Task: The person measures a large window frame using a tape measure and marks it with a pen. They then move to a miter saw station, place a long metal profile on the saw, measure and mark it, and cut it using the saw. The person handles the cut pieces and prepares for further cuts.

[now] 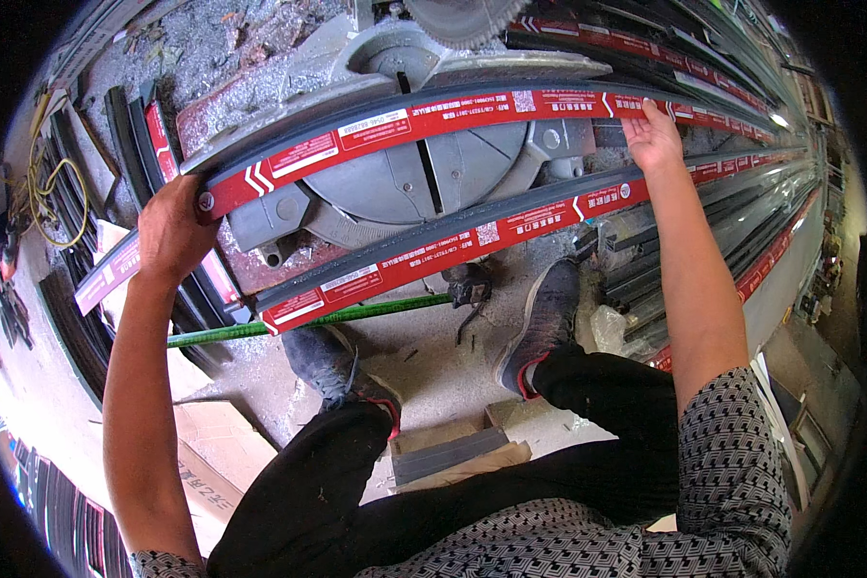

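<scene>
A long dark window-frame profile with red printed film (433, 123) lies across the grey turntable of a mitre saw (467, 169). My left hand (175, 226) is closed around it near its left end, fingers over the top. Farther right, my right hand (653, 140) grips the same profile at its edge, fingertips partly hidden. The toothed saw blade (467, 21) is above the fence, beyond the profile. Nearer to me, a second red-filmed profile (433, 258) runs roughly alongside the first, apart from both hands.
Stacked profiles (684, 265) fill the right side, and more lengths lie at left. A green strip (376, 313) crosses in front of my shoes (544, 318). Flattened cardboard (226, 443) is at lower left, with a yellow cable (53, 193) above. Metal shavings cover the far surface.
</scene>
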`<state>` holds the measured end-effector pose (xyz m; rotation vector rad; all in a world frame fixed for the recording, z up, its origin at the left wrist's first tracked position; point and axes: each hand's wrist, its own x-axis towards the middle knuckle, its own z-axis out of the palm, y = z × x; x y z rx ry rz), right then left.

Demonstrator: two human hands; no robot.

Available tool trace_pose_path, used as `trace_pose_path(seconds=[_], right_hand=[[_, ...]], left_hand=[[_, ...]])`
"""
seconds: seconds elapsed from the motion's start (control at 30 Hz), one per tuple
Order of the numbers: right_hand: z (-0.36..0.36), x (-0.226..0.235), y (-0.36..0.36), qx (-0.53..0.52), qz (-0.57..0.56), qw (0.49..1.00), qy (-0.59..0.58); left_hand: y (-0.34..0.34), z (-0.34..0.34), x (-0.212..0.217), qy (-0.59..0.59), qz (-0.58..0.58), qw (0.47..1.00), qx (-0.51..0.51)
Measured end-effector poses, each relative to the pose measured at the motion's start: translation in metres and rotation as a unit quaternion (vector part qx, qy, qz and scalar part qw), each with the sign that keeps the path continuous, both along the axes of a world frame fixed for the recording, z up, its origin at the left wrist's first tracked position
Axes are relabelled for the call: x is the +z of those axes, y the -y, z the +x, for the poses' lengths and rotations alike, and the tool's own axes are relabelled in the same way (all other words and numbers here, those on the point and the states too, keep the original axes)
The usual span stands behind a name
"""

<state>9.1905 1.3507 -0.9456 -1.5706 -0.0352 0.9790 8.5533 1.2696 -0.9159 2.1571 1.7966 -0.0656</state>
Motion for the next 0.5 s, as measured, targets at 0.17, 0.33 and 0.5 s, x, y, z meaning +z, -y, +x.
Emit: trace_pose_path(seconds=[0.17,0.33,0.5], right_hand=[[0.000,-0.002,0.000,-0.005,-0.003,1.000,0.008],[0.002,0.002,0.003,0.009,-0.012,1.000,0.015],[-0.006,0.028,0.007,0.097,-0.117,0.985,0.077]], left_hand=[[-0.002,-0.001,-0.005,-0.021,0.000,1.000,-0.003],[-0.005,0.003,-0.002,-0.041,-0.019,0.999,0.005],[-0.003,0.003,-0.003,-0.028,-0.003,1.000,0.013]])
